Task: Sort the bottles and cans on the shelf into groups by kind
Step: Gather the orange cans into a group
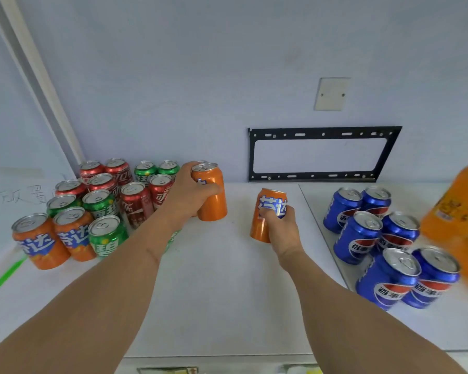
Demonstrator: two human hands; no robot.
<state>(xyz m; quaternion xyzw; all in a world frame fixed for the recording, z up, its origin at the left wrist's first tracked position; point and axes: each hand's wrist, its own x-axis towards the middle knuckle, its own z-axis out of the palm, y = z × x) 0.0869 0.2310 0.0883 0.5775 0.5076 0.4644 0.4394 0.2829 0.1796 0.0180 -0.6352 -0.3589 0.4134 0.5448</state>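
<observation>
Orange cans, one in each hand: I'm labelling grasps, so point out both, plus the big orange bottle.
Left-hand orange can [214, 203]: head view, bare side wall.
Right-hand orange can [271, 203]: head view, blue label.
Orange bottle [462, 211]: head view, body.

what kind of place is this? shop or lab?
Probably a staged test or office room, not a shop: soda cans stand on a plain white shelf, with an empty TV wall bracket and a blank wall plate behind.

Two upright orange cans [214, 195] [265, 214] mid-shelf, mixed cans [97, 203] left, blue cans [381, 238] right.
</observation>
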